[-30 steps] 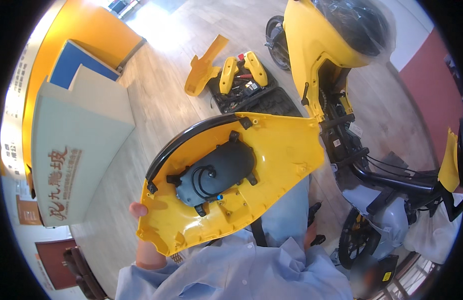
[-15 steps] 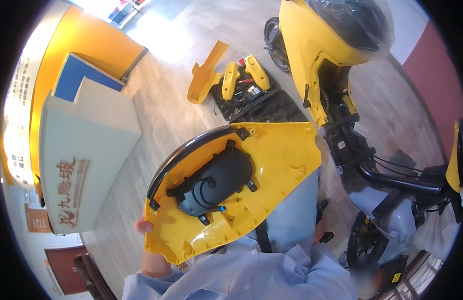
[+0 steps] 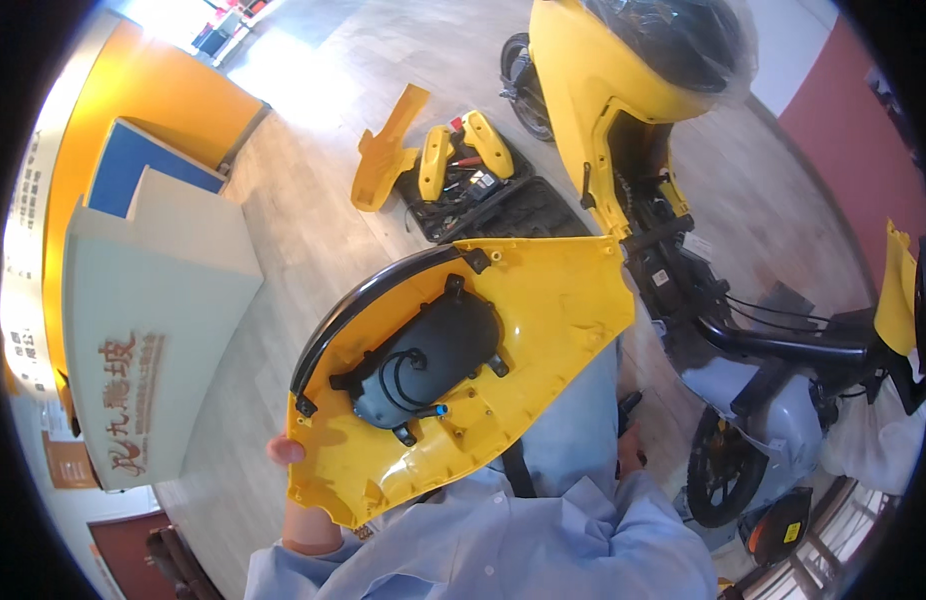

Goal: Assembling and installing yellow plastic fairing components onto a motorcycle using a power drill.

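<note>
My left hand (image 3: 286,450) grips the left edge of a curved yellow body panel (image 3: 573,290). The panel's inner side faces up over my lap, and a black curved trim strip (image 3: 358,300) runs along its upper left edge. Inside the panel sits a black lamp housing (image 3: 433,345) with a looped cable and a blue-tipped connector (image 3: 441,410). Past the panel's right side, low by my leg, my right hand (image 3: 633,455) is partly visible. Its fingers look curled at a small dark object (image 3: 630,404), which I cannot make out.
A partly stripped yellow scooter (image 3: 583,90) stands at the right, its dark frame tube and wheel (image 3: 723,470) exposed. On the floor ahead, an opened black tool case (image 3: 543,208) bears yellow covers (image 3: 435,165); another yellow piece (image 3: 383,160) lies beside it. A white counter (image 3: 163,300) is at the left.
The scooter, case and counter have shifted left in view as my head turned. My right hand has come into sight beside my leg. The panel stays in my left hand, nearly in place.
</note>
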`<state>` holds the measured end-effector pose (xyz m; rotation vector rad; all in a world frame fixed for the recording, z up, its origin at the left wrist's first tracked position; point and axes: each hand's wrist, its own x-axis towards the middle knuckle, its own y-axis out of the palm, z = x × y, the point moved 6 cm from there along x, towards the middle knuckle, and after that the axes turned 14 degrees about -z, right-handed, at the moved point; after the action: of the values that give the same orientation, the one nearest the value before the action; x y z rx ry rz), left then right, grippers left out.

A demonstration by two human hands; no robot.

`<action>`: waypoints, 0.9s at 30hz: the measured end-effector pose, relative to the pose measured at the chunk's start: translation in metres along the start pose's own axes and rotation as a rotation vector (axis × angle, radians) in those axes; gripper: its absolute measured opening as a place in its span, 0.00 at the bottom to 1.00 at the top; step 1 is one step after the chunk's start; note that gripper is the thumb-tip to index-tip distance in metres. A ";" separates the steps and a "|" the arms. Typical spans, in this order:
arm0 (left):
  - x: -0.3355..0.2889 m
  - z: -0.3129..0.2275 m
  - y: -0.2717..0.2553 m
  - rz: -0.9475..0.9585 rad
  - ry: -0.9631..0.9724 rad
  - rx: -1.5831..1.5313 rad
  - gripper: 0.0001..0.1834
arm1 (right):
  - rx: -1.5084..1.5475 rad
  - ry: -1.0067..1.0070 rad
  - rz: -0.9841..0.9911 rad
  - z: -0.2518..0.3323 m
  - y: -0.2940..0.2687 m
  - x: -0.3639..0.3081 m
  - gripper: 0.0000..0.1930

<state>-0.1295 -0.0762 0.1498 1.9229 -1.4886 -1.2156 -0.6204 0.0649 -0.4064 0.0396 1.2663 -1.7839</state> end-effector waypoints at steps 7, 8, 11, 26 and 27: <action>0.080 0.076 0.030 0.215 -0.378 -0.123 0.41 | 0.200 0.236 0.241 0.063 -0.032 -0.017 0.28; 0.102 0.104 0.057 0.298 -0.502 -0.144 0.41 | 0.509 0.287 0.268 0.058 -0.022 -0.010 0.23; 0.137 0.163 0.120 0.483 -0.746 -0.122 0.41 | 0.816 0.249 0.228 0.157 -0.053 -0.012 0.15; 0.121 0.173 0.240 0.738 -1.099 0.079 0.39 | 1.289 -0.246 0.954 0.383 -0.320 -0.187 0.24; 0.118 0.171 0.244 0.737 -1.100 0.083 0.39 | 1.285 -0.260 0.958 0.384 -0.330 -0.192 0.25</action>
<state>-0.4022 -0.2371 0.1992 0.4565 -2.4344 -1.8835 -0.5619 -0.0859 0.1104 0.9230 -0.2754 -1.3473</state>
